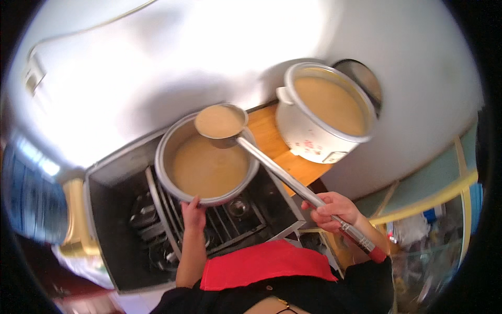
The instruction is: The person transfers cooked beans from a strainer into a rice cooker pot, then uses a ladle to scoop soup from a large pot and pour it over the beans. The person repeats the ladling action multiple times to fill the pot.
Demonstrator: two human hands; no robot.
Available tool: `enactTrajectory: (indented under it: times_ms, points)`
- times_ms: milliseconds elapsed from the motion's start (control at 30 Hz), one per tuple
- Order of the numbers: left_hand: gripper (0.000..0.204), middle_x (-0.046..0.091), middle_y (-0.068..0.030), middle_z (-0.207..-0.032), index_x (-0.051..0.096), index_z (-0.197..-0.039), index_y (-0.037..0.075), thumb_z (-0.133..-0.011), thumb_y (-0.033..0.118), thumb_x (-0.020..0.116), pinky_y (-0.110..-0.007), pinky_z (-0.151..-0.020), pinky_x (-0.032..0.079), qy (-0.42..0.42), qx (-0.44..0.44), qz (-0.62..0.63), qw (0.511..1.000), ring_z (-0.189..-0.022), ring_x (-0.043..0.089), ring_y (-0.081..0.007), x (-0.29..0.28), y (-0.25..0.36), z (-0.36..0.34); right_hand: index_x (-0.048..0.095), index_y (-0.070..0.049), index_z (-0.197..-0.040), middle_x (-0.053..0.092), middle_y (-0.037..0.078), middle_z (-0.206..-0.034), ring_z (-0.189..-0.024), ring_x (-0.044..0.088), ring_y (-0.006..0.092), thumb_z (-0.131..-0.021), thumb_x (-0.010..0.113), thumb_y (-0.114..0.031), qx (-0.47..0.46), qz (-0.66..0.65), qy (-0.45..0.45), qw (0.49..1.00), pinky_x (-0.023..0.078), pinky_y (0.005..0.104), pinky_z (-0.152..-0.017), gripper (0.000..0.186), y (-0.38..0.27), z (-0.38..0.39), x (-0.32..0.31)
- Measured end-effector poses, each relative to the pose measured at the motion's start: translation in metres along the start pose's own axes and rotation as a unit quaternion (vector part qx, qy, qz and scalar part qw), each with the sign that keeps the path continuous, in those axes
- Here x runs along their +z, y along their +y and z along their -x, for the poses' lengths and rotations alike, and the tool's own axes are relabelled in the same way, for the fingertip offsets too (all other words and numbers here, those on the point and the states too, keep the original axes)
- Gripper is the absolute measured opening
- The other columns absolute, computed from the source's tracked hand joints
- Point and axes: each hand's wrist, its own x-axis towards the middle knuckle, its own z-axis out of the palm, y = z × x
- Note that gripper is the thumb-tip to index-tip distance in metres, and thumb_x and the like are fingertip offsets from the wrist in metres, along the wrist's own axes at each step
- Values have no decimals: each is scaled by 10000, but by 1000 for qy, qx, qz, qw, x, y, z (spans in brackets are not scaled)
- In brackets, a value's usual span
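Observation:
My right hand point(332, 209) is wrapped round the shaft of a long metal ladle point(277, 168), whose handle ends in red near my forearm. The ladle's bowl is full of tan, creamy liquid and hangs over the far side of a round metal pot point(161, 166). More of the same-coloured liquid point(209, 175) fills much of that pot, which stands on a gas stove point(157, 209). My left hand point(193, 214) grips the pot's near rim or side, thumb on top; the other fingers are mostly hidden beneath.
At the right, a white rice-cooker-like pot point(293, 125) holds similar liquid on a wooden board point(264, 125). A round lid point(361, 78) leans behind it against the wall. A large blue water bottle point(36, 193) stands far left. Yellow-edged shelving point(429, 206) is at right.

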Motion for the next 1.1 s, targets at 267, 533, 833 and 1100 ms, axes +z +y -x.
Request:
enactTrajectory:
  times_ms: [267,533,833,1100]
  points:
    - [540,408,-79,-1147,245,-1222,115,-757,-24,482,-338,-764,423,17,-1,3,1000,-1021,432,-208,5,1,3,426,59,-975,429,42,-547,-367,393,84,-730,482,-22,34,205,80,975,309,203,-336,264,2,-26,21]
    - [527,394,-90,-1155,219,-1223,116,-770,1,462,-373,-786,405,35,-3,-10,999,-1024,432,-239,6,1,3,475,43,-953,470,29,-580,-410,438,80,-728,501,-40,-22,371,117,921,360,203,-378,240,2,-23,15]
    - [523,426,-71,-1120,255,-1195,121,-750,-16,492,-319,-697,450,30,9,3,1000,-961,476,-201,9,4,5,446,-14,-1027,524,127,-610,-498,538,218,-704,524,-97,-165,652,191,715,429,291,-488,342,13,-19,10]
    - [503,424,-71,-1112,261,-1184,118,-754,-18,485,-320,-691,452,42,-5,-9,999,-951,478,-202,15,8,8,337,-41,-1176,526,174,-635,-562,555,294,-697,518,-94,-231,680,192,669,436,331,-516,515,28,-22,-8]
